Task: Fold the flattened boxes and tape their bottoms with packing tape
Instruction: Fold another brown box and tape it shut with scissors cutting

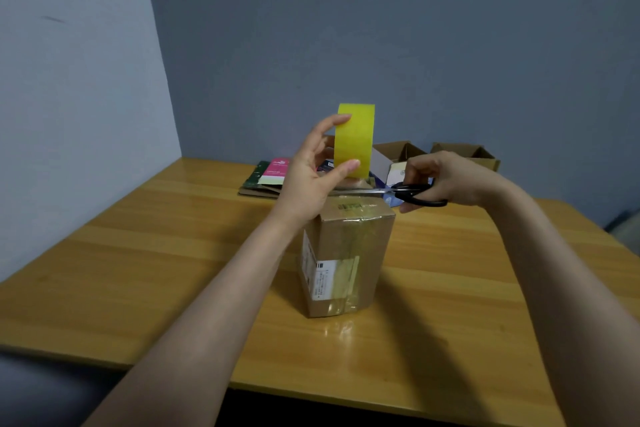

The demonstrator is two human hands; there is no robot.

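Presently left hand is pinching the tape roll upright above the box; right hand is gripping scissors, blades lying level just beneath the roll.

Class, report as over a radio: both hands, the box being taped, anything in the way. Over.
Left hand holds yellow tape roll above box. Right hand grips scissors, blades under the roll. The box stands upright on table. Nothing blocks the cut.
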